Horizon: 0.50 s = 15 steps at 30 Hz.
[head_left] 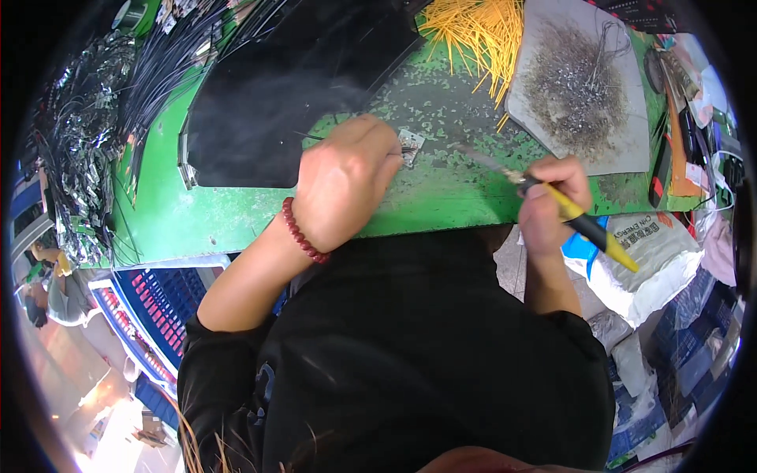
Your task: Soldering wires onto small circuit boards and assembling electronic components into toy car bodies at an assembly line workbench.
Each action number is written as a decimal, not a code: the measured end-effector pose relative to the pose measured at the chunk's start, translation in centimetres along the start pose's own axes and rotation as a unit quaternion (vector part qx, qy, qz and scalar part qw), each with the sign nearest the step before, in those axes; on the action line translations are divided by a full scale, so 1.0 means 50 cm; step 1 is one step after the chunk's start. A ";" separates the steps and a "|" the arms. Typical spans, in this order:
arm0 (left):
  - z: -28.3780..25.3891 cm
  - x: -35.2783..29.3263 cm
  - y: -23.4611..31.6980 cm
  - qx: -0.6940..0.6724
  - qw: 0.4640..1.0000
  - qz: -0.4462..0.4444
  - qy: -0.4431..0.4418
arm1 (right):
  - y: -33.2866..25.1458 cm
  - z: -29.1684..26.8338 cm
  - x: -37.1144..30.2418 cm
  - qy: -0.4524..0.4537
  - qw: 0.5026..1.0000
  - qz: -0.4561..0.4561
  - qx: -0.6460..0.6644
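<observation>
A soldering iron (589, 226) with a yellow and black handle is gripped in my right hand (548, 206). Its metal tip points left over the worn green tabletop (465, 197), apart from my other hand. My left hand (347, 177), with a red bead bracelet on the wrist, is closed at the front part of the table. A small pale board (411, 147) lies at its fingertips, and a thin dark wire (312, 136) sticks out on the hand's left side. The fingers' exact hold is partly hidden by the back of the hand.
Behind my left hand stands a black tray (244, 134) with faint smoke over it. Yellow wires (481, 39) lie at the back, beside a soot-stained grey board (532, 110). Black wires (169, 67) and shiny metallic strips (83, 142) crowd the left. A white sack (646, 256) sits below, right.
</observation>
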<state>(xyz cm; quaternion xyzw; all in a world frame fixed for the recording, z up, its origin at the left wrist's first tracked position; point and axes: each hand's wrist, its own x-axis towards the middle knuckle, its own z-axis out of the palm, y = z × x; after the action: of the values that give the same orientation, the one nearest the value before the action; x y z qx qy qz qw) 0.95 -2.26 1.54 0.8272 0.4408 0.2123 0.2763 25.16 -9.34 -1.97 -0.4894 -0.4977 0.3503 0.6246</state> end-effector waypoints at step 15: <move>0.008 0.005 0.001 0.067 0.997 0.045 0.016 | 0.004 0.046 -0.030 -0.066 0.998 0.021 0.003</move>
<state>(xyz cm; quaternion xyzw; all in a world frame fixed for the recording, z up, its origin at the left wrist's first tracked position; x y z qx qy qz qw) 1.36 -2.16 1.30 0.8592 0.4207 0.2083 0.2035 22.55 -10.06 -2.52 -0.4734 -0.5268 0.3962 0.5843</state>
